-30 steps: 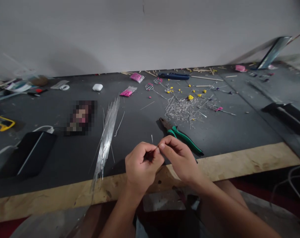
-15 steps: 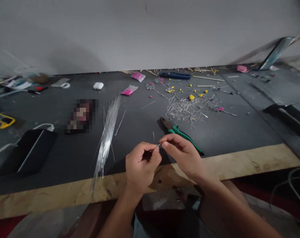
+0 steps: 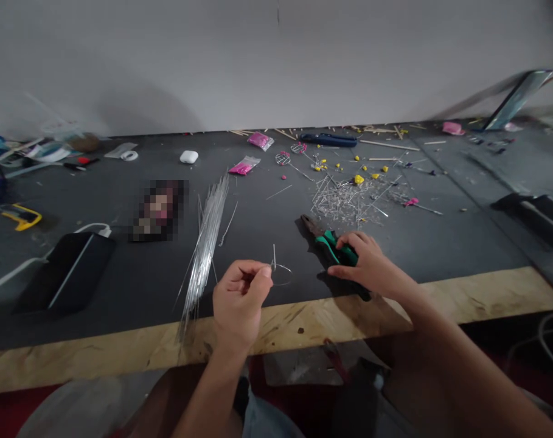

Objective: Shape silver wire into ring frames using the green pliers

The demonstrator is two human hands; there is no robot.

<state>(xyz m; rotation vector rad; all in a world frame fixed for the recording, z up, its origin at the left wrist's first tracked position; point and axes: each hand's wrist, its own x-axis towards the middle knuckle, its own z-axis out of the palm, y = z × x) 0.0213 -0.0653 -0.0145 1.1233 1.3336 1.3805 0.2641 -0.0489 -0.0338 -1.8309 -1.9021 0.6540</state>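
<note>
My left hand [image 3: 240, 298] pinches a thin wire loop [image 3: 283, 267] between thumb and forefinger. The loop juts out to the right, and a short straight end of wire points up from the pinch. My right hand [image 3: 372, 261] is closed around the green handles of a pair of pliers [image 3: 326, 240], with the thumb on the near side and fingers over the far side. The pliers' dark jaws point away to the upper left, low over the table. Left of my left hand lies a bundle of straight wires [image 3: 205, 237].
Beyond the pliers spreads a pile of cut wire pieces [image 3: 340, 198] with yellow bits. Two pink packets [image 3: 245, 165], a dark blue cutter [image 3: 328, 140] and a white case [image 3: 189, 157] lie farther back. A black power bank [image 3: 70, 271] with white cables is at left. The table's wooden edge [image 3: 468, 291] runs in front.
My right hand has let go of the wire and moved right and down onto the pliers, which have turned slightly. My left hand keeps the wire, whose loop now shows.
</note>
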